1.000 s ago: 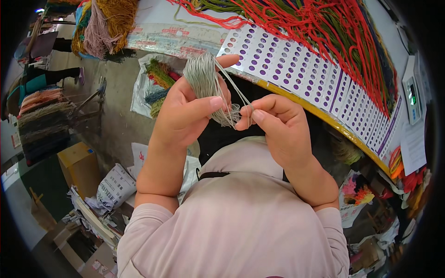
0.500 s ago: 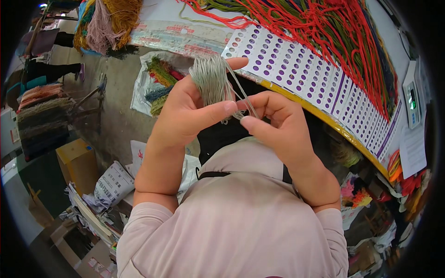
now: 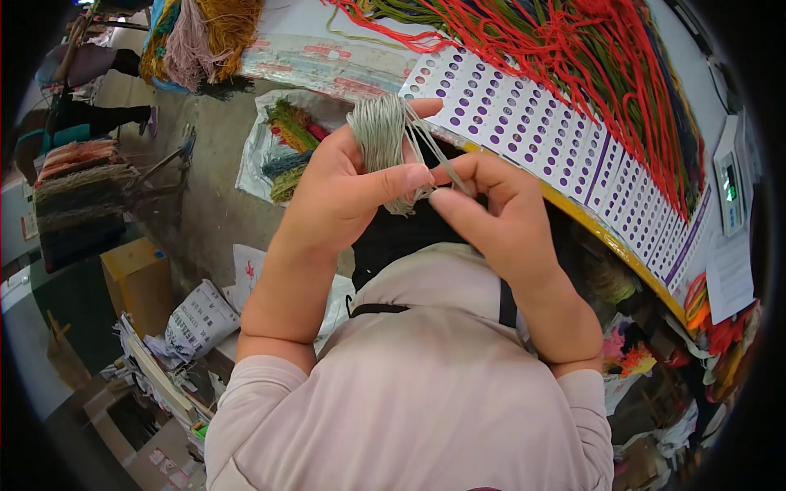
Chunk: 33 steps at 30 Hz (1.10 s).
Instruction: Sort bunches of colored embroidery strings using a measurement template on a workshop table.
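Observation:
A pale grey-green bundle of yarn [image 3: 380, 139] is looped around the fingers of my left hand [image 3: 336, 184]. The left thumb presses on the lower part of the bundle, and one fingertip sticks out past it at the top. My right hand [image 3: 491, 200] is closed beside it, thumb and forefinger pinching a few strands of the same yarn. These strands [image 3: 434, 147] run slanting from the top of the bundle down to the right fingers. Where exactly the strands end is hidden by the right hand.
Beyond my hands stands a table with a yellow edge [image 3: 594, 219], bearing a chart of purple dots [image 3: 512, 110] and red and olive yarn [image 3: 557, 57]. A digital scale [image 3: 729, 184] sits at its right. On the floor lie a bag of coloured yarn [image 3: 282, 147] and a cardboard box [image 3: 135, 282].
Both hands have shifted slightly right with the yarn. The strands between the bundle and the right fingers are spread a little differently. The view has moved slightly too.

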### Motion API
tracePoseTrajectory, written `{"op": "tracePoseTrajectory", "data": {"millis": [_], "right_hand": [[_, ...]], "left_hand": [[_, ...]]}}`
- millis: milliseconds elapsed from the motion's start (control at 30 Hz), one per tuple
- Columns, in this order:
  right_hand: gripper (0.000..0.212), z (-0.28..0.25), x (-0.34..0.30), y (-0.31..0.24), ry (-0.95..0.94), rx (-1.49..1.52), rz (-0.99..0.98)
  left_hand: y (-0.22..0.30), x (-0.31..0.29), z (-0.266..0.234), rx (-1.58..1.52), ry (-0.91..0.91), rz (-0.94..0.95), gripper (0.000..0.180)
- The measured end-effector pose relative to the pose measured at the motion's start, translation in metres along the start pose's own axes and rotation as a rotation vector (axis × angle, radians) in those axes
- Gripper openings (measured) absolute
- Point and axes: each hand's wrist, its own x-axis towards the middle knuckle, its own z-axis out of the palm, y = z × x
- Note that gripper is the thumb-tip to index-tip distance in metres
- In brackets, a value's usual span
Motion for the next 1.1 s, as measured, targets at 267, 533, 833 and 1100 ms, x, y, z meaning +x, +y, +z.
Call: {"op": "tracePoseTrajectory", "data": {"millis": [267,533,833,1100], "right_hand": [[0.012,0.003,0.001,0.005,0.065,-0.018,-0.009],[0.010,0.001,0.003,0.011,0.080,-0.245,-0.115],[0.019,0.002,0.006,-0.007,0.019,0.087,0.010],[0.012,0.010,0.004,-0.008,0.020,-0.264,0.009]], "left_hand": [[-0.005,0.002,-0.003,-0.087,-0.030,0.009,0.063],[-0.005,0.002,-0.001,-0.103,-0.050,0.042,0.057],[-0.007,0.001,-0.015,-0.138,-0.135,0.028,0.043],[-0.002,-0.002,-0.006,-0.132,-0.041,0.032,0.046]]}}
